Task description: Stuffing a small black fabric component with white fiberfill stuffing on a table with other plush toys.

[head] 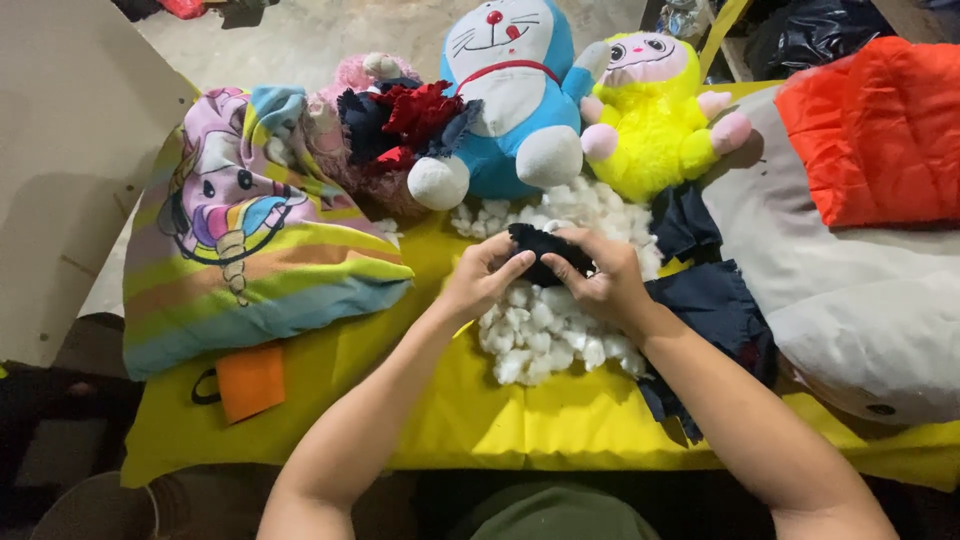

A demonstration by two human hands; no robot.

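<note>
My left hand (483,275) and my right hand (600,275) meet over a heap of white stuffing (545,325) and both grip a small piece of dark fabric (541,246) between the fingers. The stuffing lies on a yellow cloth (500,410) that covers the table. More dark blue fabric (715,305) lies just right of my right wrist.
A rainbow-striped cushion with a unicorn (245,240) lies at the left, an orange tag (250,380) below it. Behind the stuffing sit a blue-and-white cat plush (515,90), a yellow plush (655,120) and red and navy scraps (410,120). At the right are a white pillow (860,310) and an orange padded item (875,130).
</note>
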